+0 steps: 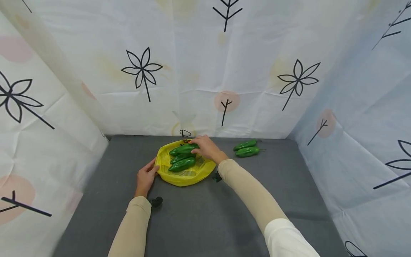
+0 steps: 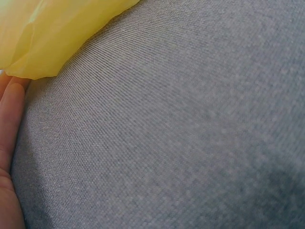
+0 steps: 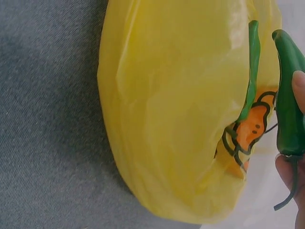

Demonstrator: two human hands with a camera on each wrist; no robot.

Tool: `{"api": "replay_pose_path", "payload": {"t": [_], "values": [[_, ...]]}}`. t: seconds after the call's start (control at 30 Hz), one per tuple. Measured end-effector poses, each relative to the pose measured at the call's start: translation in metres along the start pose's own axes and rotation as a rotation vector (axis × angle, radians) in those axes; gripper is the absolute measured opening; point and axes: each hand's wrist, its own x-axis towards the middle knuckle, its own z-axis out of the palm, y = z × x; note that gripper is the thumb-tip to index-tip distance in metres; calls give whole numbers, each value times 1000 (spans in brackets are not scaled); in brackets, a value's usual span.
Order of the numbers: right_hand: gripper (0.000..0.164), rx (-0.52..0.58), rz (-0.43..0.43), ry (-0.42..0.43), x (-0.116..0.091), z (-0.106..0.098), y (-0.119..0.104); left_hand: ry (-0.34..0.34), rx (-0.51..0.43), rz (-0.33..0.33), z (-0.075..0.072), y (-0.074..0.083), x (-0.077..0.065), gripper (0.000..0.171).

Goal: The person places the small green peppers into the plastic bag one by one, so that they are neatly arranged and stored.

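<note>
A yellow plastic bag (image 1: 187,180) lies spread with its mouth up on the grey cloth. At its left rim, my left hand (image 1: 146,176) pinches the edge, thumb toward the inside. My right hand (image 1: 207,148) reaches over the far right side and grips a green pepper (image 3: 288,95) near its stem end, above the bag's mouth. Inside the bag are another long green pepper (image 1: 182,165) and one more pepper (image 1: 181,157) partly covered by the held one. In the left wrist view only some fingers (image 2: 10,114) show, tucked at the bag's edge.
Two green peppers, a far one (image 1: 245,144) and a nearer one (image 1: 247,152), lie side by side right of the bag. Behind the grey tabletop (image 1: 199,221) hangs a patterned white cloth (image 1: 192,71), which also stands along both sides.
</note>
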Motion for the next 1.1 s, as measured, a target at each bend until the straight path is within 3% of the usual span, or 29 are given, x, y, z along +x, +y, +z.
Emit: {"api": "replay_pose_path", "payload": {"t": [0.3, 0.53, 1.1], "values": [[46, 21, 10, 0, 10, 10, -6, 18, -17, 13, 2, 2, -2, 48], [46, 16, 33, 7, 14, 15, -6, 27, -42, -14, 5, 1, 2, 48], [45, 41, 58, 11, 22, 29, -9, 25, -23, -14, 1, 4, -1, 47]]}}
